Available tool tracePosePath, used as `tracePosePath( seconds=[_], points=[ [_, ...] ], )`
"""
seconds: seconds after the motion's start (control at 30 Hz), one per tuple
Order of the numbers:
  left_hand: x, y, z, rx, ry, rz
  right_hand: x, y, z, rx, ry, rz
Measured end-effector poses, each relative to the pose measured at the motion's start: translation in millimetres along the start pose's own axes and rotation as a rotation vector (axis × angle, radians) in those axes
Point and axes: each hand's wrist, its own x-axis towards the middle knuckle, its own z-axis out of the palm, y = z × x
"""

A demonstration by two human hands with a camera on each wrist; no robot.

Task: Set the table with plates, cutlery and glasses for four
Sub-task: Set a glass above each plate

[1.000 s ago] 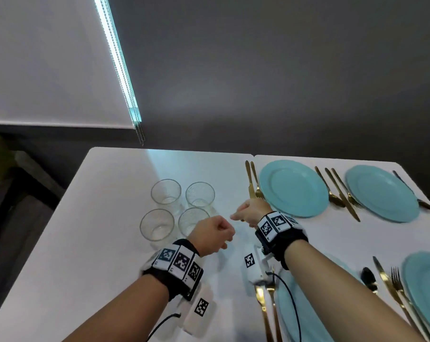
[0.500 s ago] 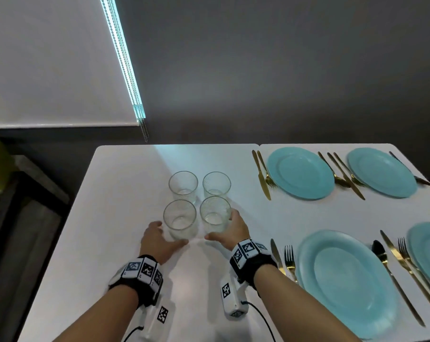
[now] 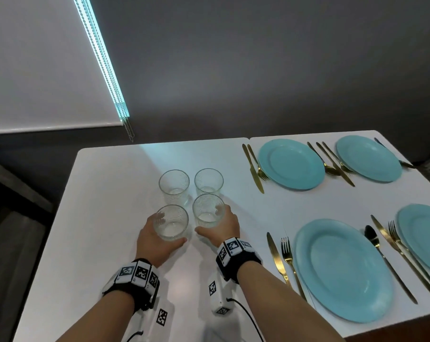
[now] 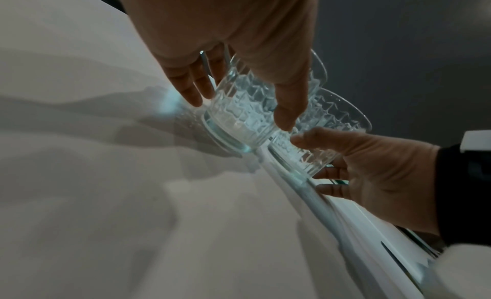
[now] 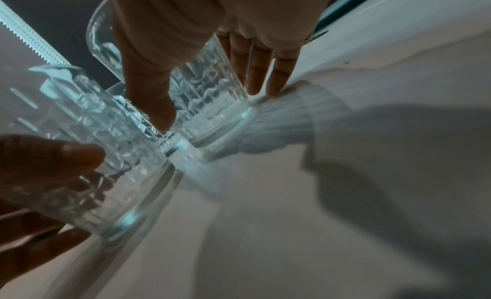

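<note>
Four clear patterned glasses stand in a tight square on the white table [image 3: 105, 218]. My left hand [image 3: 169, 230] grips the near-left glass [image 3: 171, 219], thumb on its near side and fingers behind. My right hand [image 3: 209, 220] grips the near-right glass [image 3: 208, 208] the same way. The two far glasses [image 3: 174, 185] [image 3: 208, 180] stand untouched. In the left wrist view my left hand [image 4: 239, 109] wraps its glass [image 4: 235, 121] low on the wall. In the right wrist view my right hand [image 5: 208, 106] holds its glass [image 5: 212, 119].
To the right lie four teal plates [image 3: 291, 164] [image 3: 368, 157] [image 3: 342, 270] [image 3: 421, 235], each flanked by gold knives and forks [image 3: 289, 257]; a dark spoon [image 3: 371, 235] lies between the near plates. A dark wall and a window blind [image 3: 36, 70] stand behind the table.
A second ago both hands hung as loose fists above the table. They came down to the near pair of glasses, and their fingers now wrap round them.
</note>
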Motion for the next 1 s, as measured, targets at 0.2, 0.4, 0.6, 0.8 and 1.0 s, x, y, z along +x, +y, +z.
tracePosePath(
  seconds=[0.2, 0.4, 0.6, 0.8, 1.0],
  points=[
    [-17.2, 14.2, 2.7, -0.081, -0.025, 0.032, -24.7, 5.6, -35.1, -0.028, -0.072, -0.006],
    [-37.1, 76.1, 37.2, -0.103, -0.121, 0.181, -49.8, 21.6, -134.4, -0.042, -0.016, -0.008],
    [-56.0, 150.5, 91.1, -0.151, -0.22, 0.286, -33.9, 68.1, -236.8, 0.061, 0.174, 0.124],
    [-63.3, 221.1, 161.4, -0.146, -0.261, 0.378, 16.2, 138.1, -328.0, 0.205, 0.367, 0.31],
    [-61.2, 277.9, 240.4, -0.091, -0.293, 0.391, 65.5, 198.5, -419.4, 0.188, 0.431, 0.429]
  ],
)
